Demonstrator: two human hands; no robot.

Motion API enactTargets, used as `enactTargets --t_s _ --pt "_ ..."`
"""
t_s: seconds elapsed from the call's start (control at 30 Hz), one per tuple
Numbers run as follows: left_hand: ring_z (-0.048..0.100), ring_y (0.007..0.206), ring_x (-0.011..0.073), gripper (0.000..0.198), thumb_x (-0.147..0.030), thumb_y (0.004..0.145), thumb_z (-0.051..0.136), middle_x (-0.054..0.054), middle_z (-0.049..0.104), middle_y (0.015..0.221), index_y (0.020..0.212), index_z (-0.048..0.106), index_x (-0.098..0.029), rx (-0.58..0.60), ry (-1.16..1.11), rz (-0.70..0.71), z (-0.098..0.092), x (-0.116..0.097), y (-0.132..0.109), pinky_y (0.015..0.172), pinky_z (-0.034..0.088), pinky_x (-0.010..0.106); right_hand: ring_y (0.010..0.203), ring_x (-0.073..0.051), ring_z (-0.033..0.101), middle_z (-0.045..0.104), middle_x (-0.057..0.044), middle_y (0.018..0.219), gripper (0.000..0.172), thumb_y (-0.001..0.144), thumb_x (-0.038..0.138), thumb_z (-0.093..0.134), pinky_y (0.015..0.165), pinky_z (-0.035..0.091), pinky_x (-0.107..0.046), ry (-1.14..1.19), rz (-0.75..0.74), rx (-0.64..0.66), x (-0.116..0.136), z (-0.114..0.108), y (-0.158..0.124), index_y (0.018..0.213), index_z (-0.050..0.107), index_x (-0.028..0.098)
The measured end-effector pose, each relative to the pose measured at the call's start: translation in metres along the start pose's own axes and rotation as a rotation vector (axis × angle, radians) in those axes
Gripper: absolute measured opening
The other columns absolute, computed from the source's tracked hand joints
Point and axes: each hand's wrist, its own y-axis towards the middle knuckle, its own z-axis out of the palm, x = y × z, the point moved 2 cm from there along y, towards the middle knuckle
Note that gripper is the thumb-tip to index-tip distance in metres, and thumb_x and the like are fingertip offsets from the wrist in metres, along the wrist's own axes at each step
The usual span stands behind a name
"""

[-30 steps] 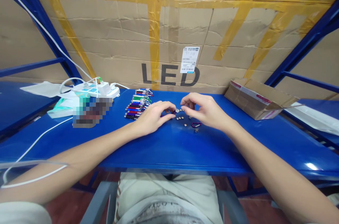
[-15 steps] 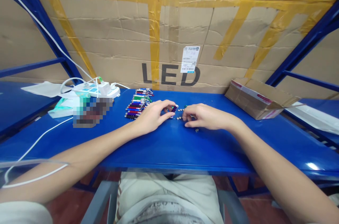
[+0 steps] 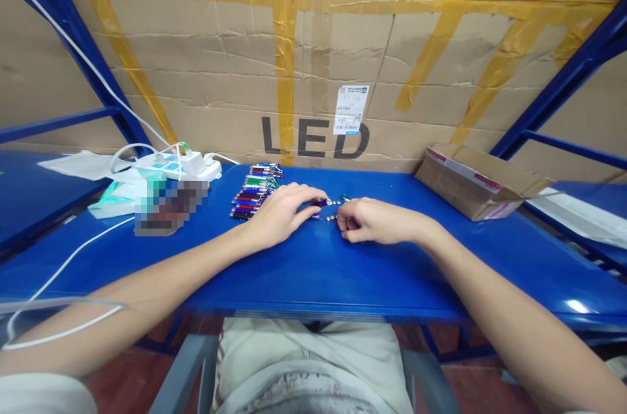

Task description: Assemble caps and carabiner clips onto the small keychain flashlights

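My left hand is closed, thumb and fingers pinching a small purple tube-shaped keychain flashlight. To its right, my right hand rests low over the table with curled fingers; whatever they hold, if anything, is hidden. Small round silver button cells lie between the two hands, partly covered by the right fingers. A green clip shows just beyond the right hand. Left of my left hand, several colored metal keychain flashlights lie in a column, with clips on their right ends.
The blue table backs onto a big taped cardboard box. At the right stands an open carton. A white power strip with cables, a teal-and-white packet and a blurred-out item are at the left.
My right hand has drawn its fingers in tighter and lowered slightly, now covering the small part below it. The flashlight in my left hand has tipped lower.
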Motion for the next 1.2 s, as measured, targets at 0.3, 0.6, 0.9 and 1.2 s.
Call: enactTargets --t_s 0.3,0.6,0.9,1.2 --pt "0.070 0.114 0.0264 0.021 -0.029 0.110 0.061 0.007 0.078 0.127 0.128 0.070 -0.023 -0.012 -0.010 -0.022 -0.001 -0.001 0.000 0.104 0.054 0.044 0.080 -0.019 0.062 0.072 -0.002 0.087 0.008 0.087 0.016 0.071 0.075 0.041 -0.029 -0.024 -0.036 -0.168 0.010 -0.005 -0.003 0.090 0.065 0.021" --pt "0.071 0.114 0.0259 0.019 -0.028 0.108 0.065 0.006 0.079 0.125 0.125 0.071 -0.023 -0.040 -0.034 -0.042 -0.001 0.000 0.001 0.103 0.054 0.043 0.080 -0.018 0.061 0.070 -0.001 0.089 0.010 0.089 0.015 0.068 0.074 0.039 -0.028 -0.056 -0.102 -0.304 0.009 -0.008 -0.003 0.094 0.062 0.021" --pt "0.071 0.114 0.0254 0.019 -0.028 0.107 0.066 0.005 0.079 0.127 0.125 0.072 -0.023 -0.048 -0.040 -0.064 0.000 0.002 0.000 0.103 0.055 0.042 0.081 -0.018 0.059 0.069 -0.001 0.088 0.010 0.090 0.014 0.067 0.075 0.039 -0.028 -0.046 -0.109 -0.299 0.006 -0.007 -0.002 0.094 0.061 0.021" --pt "0.072 0.110 0.0252 0.020 -0.031 0.107 0.066 0.006 0.079 0.127 0.124 0.072 -0.024 -0.048 -0.050 -0.082 0.001 0.003 0.001 0.097 0.057 0.040 0.076 -0.017 0.063 0.073 -0.002 0.088 0.002 0.096 0.022 0.063 0.073 0.047 -0.028 0.111 -0.111 -0.351 0.002 -0.014 -0.003 0.097 0.063 0.021"
